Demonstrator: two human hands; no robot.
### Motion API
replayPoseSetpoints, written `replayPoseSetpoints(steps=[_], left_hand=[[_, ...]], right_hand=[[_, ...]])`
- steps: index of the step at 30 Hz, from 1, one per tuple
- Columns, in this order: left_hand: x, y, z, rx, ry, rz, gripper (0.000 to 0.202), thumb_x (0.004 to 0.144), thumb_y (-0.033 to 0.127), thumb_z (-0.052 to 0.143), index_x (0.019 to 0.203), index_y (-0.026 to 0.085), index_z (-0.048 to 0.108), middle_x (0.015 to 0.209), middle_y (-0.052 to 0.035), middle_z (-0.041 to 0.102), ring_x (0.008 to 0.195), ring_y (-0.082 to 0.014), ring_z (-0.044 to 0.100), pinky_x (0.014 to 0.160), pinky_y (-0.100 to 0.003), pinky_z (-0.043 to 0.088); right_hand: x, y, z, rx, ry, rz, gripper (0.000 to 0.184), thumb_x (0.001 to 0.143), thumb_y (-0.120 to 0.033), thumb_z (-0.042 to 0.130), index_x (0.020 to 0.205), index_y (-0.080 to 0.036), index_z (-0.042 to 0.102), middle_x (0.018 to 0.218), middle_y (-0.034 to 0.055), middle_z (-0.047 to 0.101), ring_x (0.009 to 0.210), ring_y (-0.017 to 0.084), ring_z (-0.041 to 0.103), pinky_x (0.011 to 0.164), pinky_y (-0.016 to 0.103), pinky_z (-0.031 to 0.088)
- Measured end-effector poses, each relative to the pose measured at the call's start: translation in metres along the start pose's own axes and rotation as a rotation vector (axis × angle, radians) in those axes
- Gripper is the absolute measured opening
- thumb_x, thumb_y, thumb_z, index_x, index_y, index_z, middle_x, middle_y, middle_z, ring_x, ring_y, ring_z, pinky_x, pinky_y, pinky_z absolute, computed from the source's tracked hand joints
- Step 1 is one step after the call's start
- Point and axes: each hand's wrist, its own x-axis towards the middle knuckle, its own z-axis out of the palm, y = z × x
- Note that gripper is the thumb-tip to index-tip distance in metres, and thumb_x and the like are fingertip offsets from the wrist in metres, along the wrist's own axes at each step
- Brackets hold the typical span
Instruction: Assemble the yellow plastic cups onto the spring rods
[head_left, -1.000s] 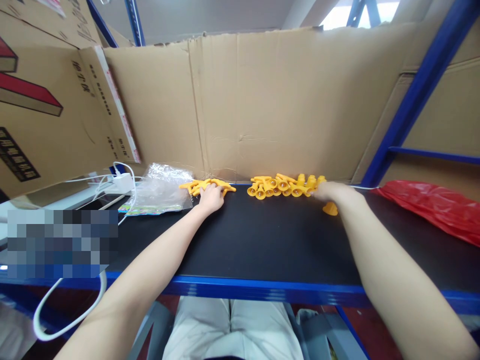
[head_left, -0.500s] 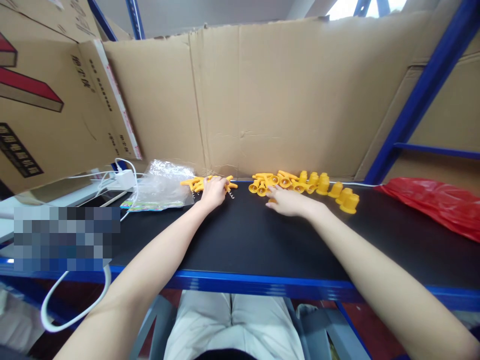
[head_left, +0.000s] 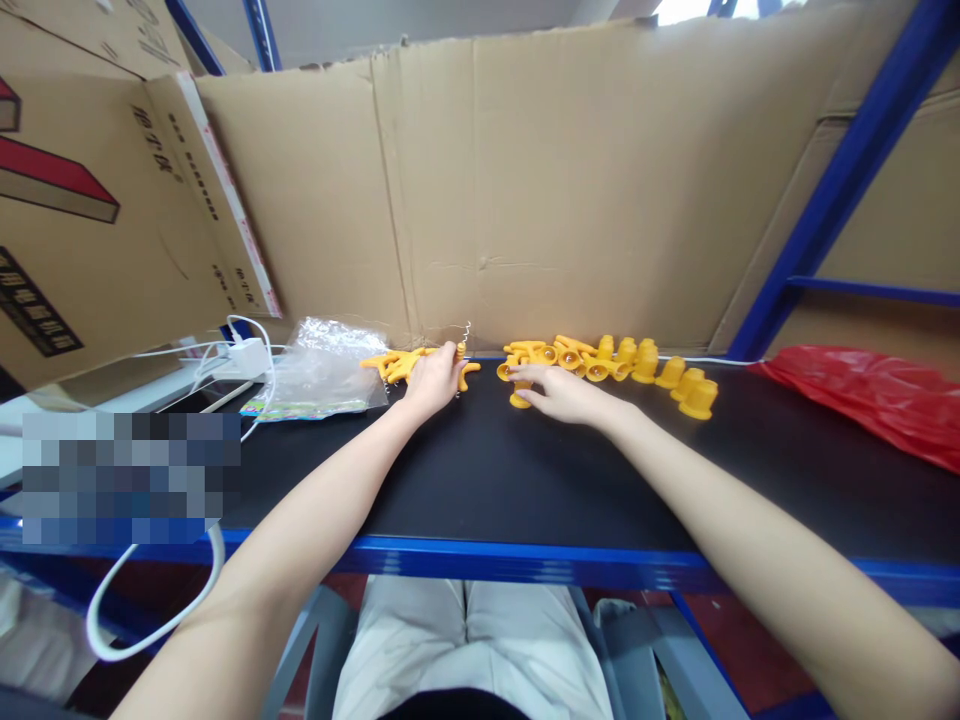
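Up swings a silvery spiral [head_left: 467, 331], skyward now, its yellow corkscrew [head_left: 461, 351] pinched by the left hand [head_left: 435, 382], right of the clear bag [head_left: 330, 372]! Farther right of that bag, across a gap, the right hand [head_left: 561, 393] pinches one upright yellow cup [head_left: 519, 401]. Three cups [head_left: 699, 400] finish the row, farthest from the bag; heaped handles [head_left: 401, 363] overlap, uncountable.

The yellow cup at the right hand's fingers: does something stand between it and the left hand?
Only a yellow handle juts out beside the left hand, toward the yellow cup. Beyond it, black tabletop shows up to the cup at the right hand; another cup lies just behind.
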Motion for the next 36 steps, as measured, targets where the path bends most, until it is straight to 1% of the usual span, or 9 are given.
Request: replayPoseSetpoints(steps=[4, 8, 11, 13, 21, 24, 28, 31, 36], left_hand=[[0.000, -0.003, 0.006, -0.126, -0.012, -0.055, 0.019, 0.090, 0.037, 0.036, 0.092, 0.019, 0.042, 0.074, -0.0046, 0.061, 0.070, -0.0192, 0.060, 0.064, -0.029, 0.042], [0.000, -0.005, 0.014, -0.231, -0.057, -0.054, 0.017, 0.088, 0.037, 0.040, 0.084, 0.020, 0.040, 0.072, -0.0030, 0.059, 0.068, -0.0182, 0.059, 0.063, -0.028, 0.043], [0.000, -0.004, 0.018, -0.294, -0.077, -0.022, 0.016, 0.087, 0.036, 0.042, 0.082, 0.020, 0.041, 0.076, -0.0036, 0.059, 0.070, -0.0178, 0.059, 0.064, -0.029, 0.044], [0.000, -0.005, 0.020, -0.327, -0.097, 0.022, 0.013, 0.085, 0.032, 0.045, 0.084, 0.020, 0.042, 0.081, -0.0042, 0.060, 0.073, -0.0171, 0.059, 0.067, -0.030, 0.045], [-0.001, -0.007, 0.021, -0.220, -0.165, 0.114, 0.011, 0.079, 0.023, 0.053, 0.089, 0.019, 0.049, 0.087, -0.0047, 0.063, 0.076, -0.0180, 0.059, 0.070, -0.031, 0.046], [-0.002, -0.005, 0.015, -0.126, -0.207, 0.114, 0.010, 0.078, 0.021, 0.053, 0.087, 0.020, 0.051, 0.086, -0.0043, 0.063, 0.078, -0.0191, 0.059, 0.070, -0.031, 0.045], [-0.003, -0.005, 0.010, -0.028, -0.241, 0.148, 0.006, 0.078, 0.018, 0.051, 0.083, 0.020, 0.053, 0.084, -0.0039, 0.064, 0.079, -0.0202, 0.059, 0.068, -0.031, 0.045], [-0.003, -0.008, 0.011, 0.010, -0.252, 0.179, 0.007, 0.078, 0.018, 0.051, 0.083, 0.020, 0.054, 0.085, -0.0037, 0.064, 0.080, -0.0208, 0.059, 0.068, -0.031, 0.044], [-0.002, -0.008, 0.012, 0.031, -0.270, 0.174, 0.010, 0.078, 0.019, 0.050, 0.086, 0.020, 0.056, 0.087, -0.0039, 0.064, 0.082, -0.0203, 0.059, 0.069, -0.030, 0.044]], right_hand=[[0.002, 0.007, 0.011, 0.059, 0.100, 0.139, 0.044, 0.080, -0.021, 0.051, 0.123, -0.009, 0.048, 0.123, 0.0147, 0.054, 0.110, 0.022, 0.054, 0.095, 0.037, 0.041], [0.004, 0.015, 0.020, 0.181, 0.063, 0.309, 0.033, 0.076, -0.022, 0.058, 0.107, -0.010, 0.055, 0.102, 0.0133, 0.064, 0.093, 0.020, 0.061, 0.085, 0.034, 0.046], [0.004, 0.017, 0.023, 0.259, -0.043, 0.294, 0.019, 0.074, -0.026, 0.062, 0.088, -0.014, 0.060, 0.093, 0.0080, 0.066, 0.086, 0.019, 0.062, 0.081, 0.033, 0.046], [0.004, 0.017, 0.024, 0.316, -0.080, 0.260, 0.019, 0.074, -0.030, 0.062, 0.085, -0.015, 0.061, 0.093, 0.0062, 0.066, 0.086, 0.019, 0.061, 0.081, 0.033, 0.045], [0.005, 0.011, 0.036, 0.463, -0.064, 0.280, 0.035, 0.072, -0.038, 0.063, 0.099, -0.016, 0.062, 0.108, 0.0068, 0.063, 0.099, 0.020, 0.057, 0.088, 0.033, 0.041], [0.006, 0.009, 0.034, 0.383, -0.054, 0.282, 0.029, 0.074, -0.036, 0.061, 0.095, -0.015, 0.063, 0.099, 0.0054, 0.065, 0.091, 0.019, 0.059, 0.082, 0.031, 0.043], [0.006, 0.012, 0.025, 0.005, -0.022, 0.279, 0.023, 0.074, -0.029, 0.058, 0.091, -0.014, 0.062, 0.089, 0.0078, 0.066, 0.080, 0.020, 0.060, 0.072, 0.030, 0.044], [0.004, 0.014, 0.019, -0.194, -0.035, 0.252, 0.027, 0.074, -0.020, 0.055, 0.100, -0.015, 0.060, 0.100, 0.0105, 0.065, 0.089, 0.024, 0.060, 0.074, 0.031, 0.043], [0.002, 0.014, 0.016, -0.275, -0.086, 0.262, 0.033, 0.072, -0.012, 0.052, 0.105, -0.014, 0.059, 0.106, 0.0116, 0.064, 0.099, 0.026, 0.058, 0.079, 0.032, 0.043]])
